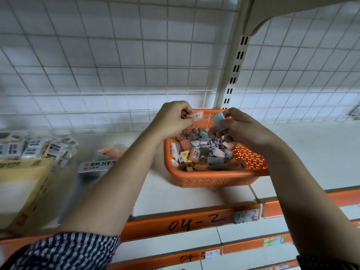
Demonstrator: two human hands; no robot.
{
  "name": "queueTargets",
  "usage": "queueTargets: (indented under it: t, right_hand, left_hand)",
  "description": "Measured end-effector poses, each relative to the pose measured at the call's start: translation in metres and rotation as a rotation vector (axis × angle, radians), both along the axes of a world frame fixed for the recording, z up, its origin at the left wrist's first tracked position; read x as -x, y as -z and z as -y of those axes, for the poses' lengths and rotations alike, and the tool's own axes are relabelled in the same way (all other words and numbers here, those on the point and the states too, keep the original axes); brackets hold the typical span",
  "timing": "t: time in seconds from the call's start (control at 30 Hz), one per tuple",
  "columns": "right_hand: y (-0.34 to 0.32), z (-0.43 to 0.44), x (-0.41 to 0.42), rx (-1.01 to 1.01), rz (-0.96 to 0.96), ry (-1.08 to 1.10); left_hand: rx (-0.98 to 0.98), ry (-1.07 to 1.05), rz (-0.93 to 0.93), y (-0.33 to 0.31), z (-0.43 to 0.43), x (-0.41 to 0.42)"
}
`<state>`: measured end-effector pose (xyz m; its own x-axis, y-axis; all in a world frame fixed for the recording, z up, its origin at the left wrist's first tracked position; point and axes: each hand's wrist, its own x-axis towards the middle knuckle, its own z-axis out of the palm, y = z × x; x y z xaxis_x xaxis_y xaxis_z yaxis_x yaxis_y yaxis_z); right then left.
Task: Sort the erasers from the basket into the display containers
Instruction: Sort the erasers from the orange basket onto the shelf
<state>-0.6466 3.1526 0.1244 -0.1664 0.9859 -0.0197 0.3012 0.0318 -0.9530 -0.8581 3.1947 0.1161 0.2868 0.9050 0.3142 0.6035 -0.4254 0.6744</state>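
An orange perforated basket (pixel 212 179) stands on the white shelf, filled with several pink, grey-blue, white and yellow erasers (pixel 202 152). Above its back rim my left hand (pixel 173 118) pinches a pink eraser with a barcode label (pixel 195 115). My right hand (pixel 243 129) grips a grey-blue eraser (pixel 219 118) over the basket's far right side. A clear display container with a Korean label (pixel 97 166) sits to the left, holding pink and grey-blue erasers (pixel 111 152).
A pile of black-and-white wrapped erasers (pixel 39 148) lies at the far left beside a yellow cardboard box (pixel 25 190). The shelf's orange front edge (pixel 181 223) reads 04-2. A wire grid backs the shelf, with a slotted upright post (pixel 234 75).
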Motion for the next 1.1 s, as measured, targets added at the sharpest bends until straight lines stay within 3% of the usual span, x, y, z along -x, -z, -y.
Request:
queueTargets:
  t: [0.13,0.27,0.5,0.57,0.7,0.83,0.97,1.1]
  right_hand:
    - [-0.01,0.005,0.042,0.05,-0.061,-0.165]
    - [-0.016,0.006,0.108,0.118,-0.306,-0.236]
    - [-0.003,0.01,0.226,0.164,-0.544,-0.09]
    - [0.013,0.009,0.249,0.093,-0.423,-0.017]
    - [0.046,-0.004,0.266,-0.089,0.082,0.077]
    - [0.064,-0.019,0.265,-0.079,0.451,0.025]
    - [0.071,-0.019,0.264,-0.148,0.579,0.001]
    - [0.053,-0.011,0.263,-0.285,0.428,0.08]
  left_hand:
    - [0.105,-0.134,0.29,-0.004,0.021,0.073]
    - [0.157,-0.305,0.41,0.008,0.044,0.142]
    - [0.193,-0.477,0.66,0.03,0.069,0.203]
    - [0.18,-0.5,0.708,0.035,0.071,0.213]
    - [0.146,-0.501,0.718,0.043,0.074,0.226]
    - [0.155,-0.503,0.645,0.047,0.074,0.234]
    - [0.154,-0.522,0.533,0.05,0.069,0.234]
    - [0.199,-0.489,0.449,0.049,0.054,0.222]
